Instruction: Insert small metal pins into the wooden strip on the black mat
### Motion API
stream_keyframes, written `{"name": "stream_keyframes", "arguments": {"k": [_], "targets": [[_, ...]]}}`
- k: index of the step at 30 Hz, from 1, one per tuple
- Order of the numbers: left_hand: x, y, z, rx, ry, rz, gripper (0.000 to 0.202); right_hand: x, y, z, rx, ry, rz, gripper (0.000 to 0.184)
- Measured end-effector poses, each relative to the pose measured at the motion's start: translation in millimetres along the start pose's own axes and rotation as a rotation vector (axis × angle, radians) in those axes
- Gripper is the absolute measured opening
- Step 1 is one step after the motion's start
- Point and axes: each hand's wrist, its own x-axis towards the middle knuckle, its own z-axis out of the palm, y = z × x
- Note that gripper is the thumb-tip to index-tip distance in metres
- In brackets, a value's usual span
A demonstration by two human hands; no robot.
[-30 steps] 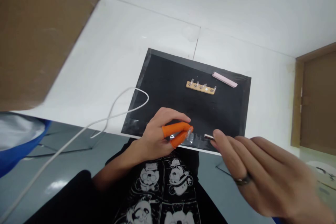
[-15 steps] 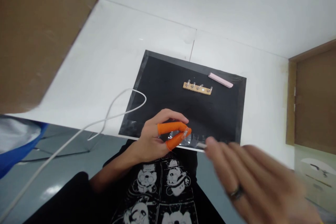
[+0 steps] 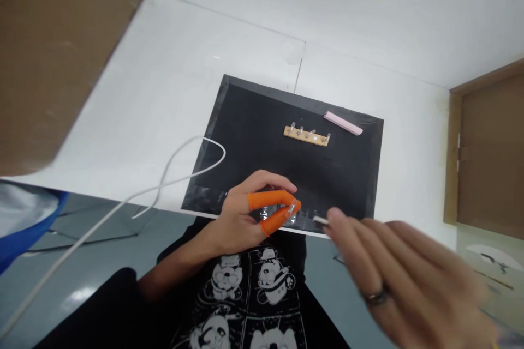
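Note:
Near the front edge of the black mat point(image 3: 254, 136), my left hand point(image 3: 241, 212) wears orange finger cots on its thumb and index finger. Their tips pinch a small clear tube-like piece point(image 3: 291, 208). To the right, my right hand point(image 3: 393, 262), with a dark ring on one finger, grips a thin tool or strip with a pale flat tip point(image 3: 320, 220); the rest of it is hidden by the fingers. The pale tip points toward the clear piece, a gap apart. Farther back lies a light wooden strip point(image 3: 306, 135) with several small clear pieces standing or leaning on it.
A pink bar point(image 3: 343, 122) rests near the mat's back right corner. A white cable point(image 3: 164, 184) loops over the mat's left edge. Brown panels stand at the left point(image 3: 61, 54) and right point(image 3: 491, 158) of the white table point(image 3: 172, 65).
My right hand has shifted slightly right, away from my left hand, and the pale tip shows more plainly. My left hand still pinches the clear piece.

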Motion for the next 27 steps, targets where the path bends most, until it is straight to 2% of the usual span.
{"name": "stream_keyframes", "arguments": {"k": [3, 4, 7, 11, 15, 18, 22, 25, 27], "targets": [[-0.8, -1.1, 0.5, 0.039, 0.009, 0.033, 0.014, 7.9, 1.1, 3.0, 0.07, -0.009, -0.185, 0.021], [-1.0, -1.6, 0.6, 0.051, 0.011, 0.041, 0.014, 9.7, 1.2, 3.8, 0.077, -0.007, -0.186, 0.022], [-1.4, -3.3, 0.4, 0.092, 0.011, 0.055, 0.014, 12.2, 1.7, 4.6, 0.015, 0.017, -0.038, 0.023], [-1.8, -3.7, -0.9, 0.107, 0.016, 0.054, 0.015, 13.3, 2.4, 4.3, 0.115, -0.012, -0.18, 0.024], [-1.9, -2.5, -1.9, 0.097, 0.024, 0.049, 0.013, 11.1, 1.9, 6.6, 0.038, 0.043, 0.008, 0.02], [-1.6, -1.9, -2.1, 0.089, 0.019, 0.044, 0.013, 7.7, -0.8, 7.4, 0.114, 0.029, -0.075, 0.028], [-1.3, -1.5, -1.6, 0.094, 0.021, 0.031, 0.013, 6.5, -1.1, 5.7, 0.047, 0.016, 0.038, 0.023], [-1.5, -1.4, -0.9, 0.099, 0.025, 0.042, 0.012, 9.7, -0.4, 5.4, 0.086, 0.008, -0.119, 0.023], [-1.7, -1.4, -0.5, 0.099, 0.028, 0.052, 0.012, 11.6, 0.0, 5.1, 0.089, -0.006, -0.118, 0.024]]}}
